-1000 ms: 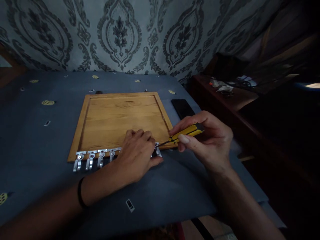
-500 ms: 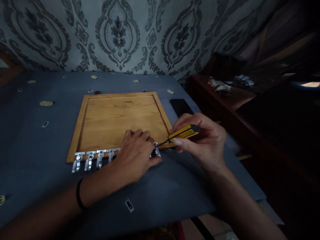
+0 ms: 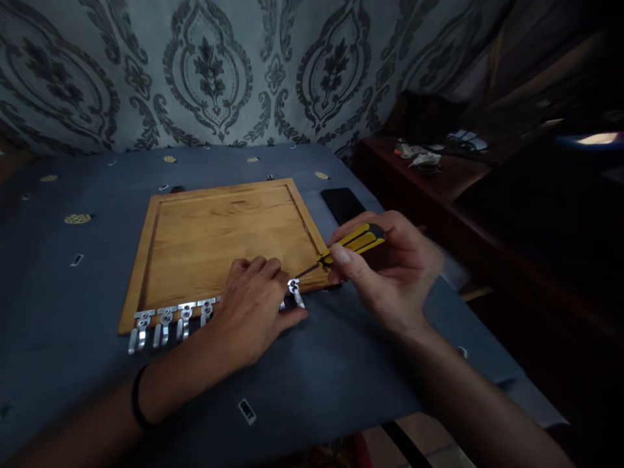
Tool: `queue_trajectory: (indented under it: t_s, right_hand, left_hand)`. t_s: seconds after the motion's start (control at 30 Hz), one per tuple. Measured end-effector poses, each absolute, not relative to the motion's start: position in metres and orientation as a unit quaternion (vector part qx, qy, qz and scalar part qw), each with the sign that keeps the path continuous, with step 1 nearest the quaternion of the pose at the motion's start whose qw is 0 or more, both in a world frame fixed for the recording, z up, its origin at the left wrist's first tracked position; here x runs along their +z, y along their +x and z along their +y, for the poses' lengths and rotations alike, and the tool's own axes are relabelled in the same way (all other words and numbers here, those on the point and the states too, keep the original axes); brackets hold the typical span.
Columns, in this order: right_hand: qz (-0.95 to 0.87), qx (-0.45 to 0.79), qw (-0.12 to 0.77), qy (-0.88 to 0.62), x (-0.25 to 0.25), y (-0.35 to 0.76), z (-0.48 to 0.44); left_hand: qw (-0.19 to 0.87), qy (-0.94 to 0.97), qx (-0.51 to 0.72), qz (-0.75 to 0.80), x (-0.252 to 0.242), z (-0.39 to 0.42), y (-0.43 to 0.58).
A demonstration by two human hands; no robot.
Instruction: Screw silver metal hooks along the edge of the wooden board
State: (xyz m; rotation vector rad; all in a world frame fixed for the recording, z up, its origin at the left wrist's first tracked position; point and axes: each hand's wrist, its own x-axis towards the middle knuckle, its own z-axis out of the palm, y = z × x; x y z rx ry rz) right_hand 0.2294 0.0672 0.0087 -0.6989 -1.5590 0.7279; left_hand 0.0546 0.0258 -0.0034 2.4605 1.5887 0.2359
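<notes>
My right hand is closed round the yellow and black handle of a screwdriver. Its tip points down-left at a metal hook on the near edge of a framed wooden board. My left hand, a black band on its wrist, lies over that near edge with fingers bent and pressed together beside this hook. What its fingers hold, if anything, is hidden. To its left, several silver hooks sit in a row along the board's edge.
A black flat object lies on the blue patterned tablecloth right of the board. A small dark item is behind the board. Patterned fabric hangs at the back. Further right stands a dark red surface with crumpled things and cables.
The camera view has shifted, so the board and cloth appear a little further left. The screwdriver shaft shows more, and the hook at its tip is less covered by my left hand.
</notes>
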Motion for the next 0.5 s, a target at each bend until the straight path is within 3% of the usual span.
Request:
queue_trajectory:
  t_s: [0.5]
  right_hand:
    - [-0.691,0.321,0.553,-0.337,0.0091,0.2289,0.0638]
  left_hand:
    - [0.098,0.834,0.077,0.537,-0.0034,0.0267,0.0545]
